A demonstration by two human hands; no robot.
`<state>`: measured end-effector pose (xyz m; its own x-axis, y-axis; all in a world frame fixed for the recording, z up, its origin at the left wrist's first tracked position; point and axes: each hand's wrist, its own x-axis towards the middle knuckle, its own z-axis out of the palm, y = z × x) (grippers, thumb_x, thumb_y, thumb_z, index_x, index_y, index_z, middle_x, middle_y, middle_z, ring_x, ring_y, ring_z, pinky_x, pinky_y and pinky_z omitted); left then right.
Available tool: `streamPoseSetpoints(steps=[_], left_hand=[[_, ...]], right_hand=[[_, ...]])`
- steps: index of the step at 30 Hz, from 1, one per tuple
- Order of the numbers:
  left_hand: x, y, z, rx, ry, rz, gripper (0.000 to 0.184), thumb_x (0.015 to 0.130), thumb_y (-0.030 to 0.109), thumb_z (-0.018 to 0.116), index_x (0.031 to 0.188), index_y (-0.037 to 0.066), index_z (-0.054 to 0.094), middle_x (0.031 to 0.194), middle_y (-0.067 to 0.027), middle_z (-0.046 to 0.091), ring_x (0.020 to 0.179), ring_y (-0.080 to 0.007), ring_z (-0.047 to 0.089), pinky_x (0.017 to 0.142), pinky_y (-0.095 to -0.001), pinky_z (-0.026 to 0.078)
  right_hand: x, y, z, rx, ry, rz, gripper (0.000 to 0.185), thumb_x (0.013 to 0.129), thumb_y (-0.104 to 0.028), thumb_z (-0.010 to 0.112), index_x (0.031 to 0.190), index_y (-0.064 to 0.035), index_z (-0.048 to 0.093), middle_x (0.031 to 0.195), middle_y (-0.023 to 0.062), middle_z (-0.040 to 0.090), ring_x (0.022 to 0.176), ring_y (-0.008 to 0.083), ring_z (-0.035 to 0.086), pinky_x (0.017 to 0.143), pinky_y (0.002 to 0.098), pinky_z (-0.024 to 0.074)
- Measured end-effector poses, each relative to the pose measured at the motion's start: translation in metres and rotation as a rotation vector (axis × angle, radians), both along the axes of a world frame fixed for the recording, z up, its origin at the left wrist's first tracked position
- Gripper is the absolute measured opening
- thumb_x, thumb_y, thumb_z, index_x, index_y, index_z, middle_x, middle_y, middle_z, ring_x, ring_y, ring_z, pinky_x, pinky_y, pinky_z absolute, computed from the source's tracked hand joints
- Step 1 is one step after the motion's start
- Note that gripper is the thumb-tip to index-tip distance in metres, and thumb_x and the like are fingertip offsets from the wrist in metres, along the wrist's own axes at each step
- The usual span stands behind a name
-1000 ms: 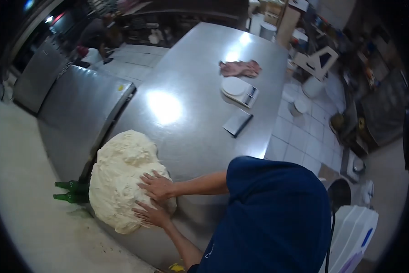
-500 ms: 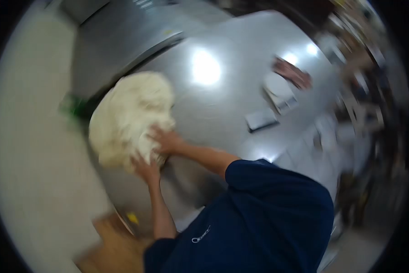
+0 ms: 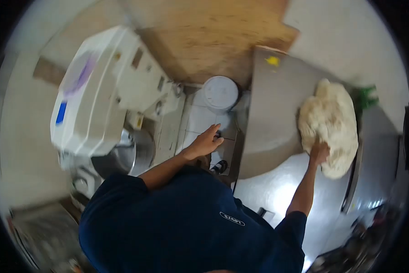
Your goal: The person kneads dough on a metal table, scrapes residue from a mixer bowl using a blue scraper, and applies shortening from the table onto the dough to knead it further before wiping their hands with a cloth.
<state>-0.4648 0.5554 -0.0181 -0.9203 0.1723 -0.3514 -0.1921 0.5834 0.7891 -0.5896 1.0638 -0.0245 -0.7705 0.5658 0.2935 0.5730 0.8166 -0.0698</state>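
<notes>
A large pale mass of dough [image 3: 334, 118] lies on the steel table [image 3: 272, 113] at my right, its surface lumpy and uneven. My right hand [image 3: 320, 152] is on the lower part of the dough, fingers closed and pressed into it, the tips partly hidden. My left hand [image 3: 205, 143] hangs in the air left of the table, over the floor gap. Its fingers are spread and nothing is in it.
At the left stands a big white mixer [image 3: 95, 86] with a metal bowl [image 3: 144, 152] beneath its head. A lidded white bucket [image 3: 220, 93] sits on the tiled floor ahead. Something green [image 3: 367, 97] is just beyond the dough.
My view has swung to the left, bringing the mixer and bucket into sight. My left hand has come off the dough and moved away; my right hand is still on it.
</notes>
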Motion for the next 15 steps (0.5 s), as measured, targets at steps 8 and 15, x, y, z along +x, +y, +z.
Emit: streamPoseSetpoints(steps=[8,15], left_hand=[[0.164,-0.122,-0.015,0.112,0.032,0.557,0.038,0.098,0.031,0.064,0.119,0.000,0.069,0.097,-0.0154,0.075,0.080,-0.0210,0.072,0.073,-0.0319,0.058],[0.267,-0.184,0.038,0.212,-0.213,0.951,0.045,0.100,0.038,0.061,0.091,-0.004,0.073,0.074,-0.0077,0.071,0.055,-0.0130,0.064,0.048,-0.0275,0.051]], right_hand=[[-0.023,0.090,-0.031,-0.235,-0.533,0.448,0.083,0.094,-0.062,0.053,0.148,0.0008,0.042,0.153,0.0263,0.039,0.137,0.0440,0.043,0.107,0.0580,0.0415],[-0.047,0.061,-0.008,0.053,-0.707,0.591,0.060,0.083,-0.048,0.069,0.119,0.0011,0.069,0.122,0.0260,0.066,0.114,0.0387,0.064,0.098,0.0472,0.0498]])
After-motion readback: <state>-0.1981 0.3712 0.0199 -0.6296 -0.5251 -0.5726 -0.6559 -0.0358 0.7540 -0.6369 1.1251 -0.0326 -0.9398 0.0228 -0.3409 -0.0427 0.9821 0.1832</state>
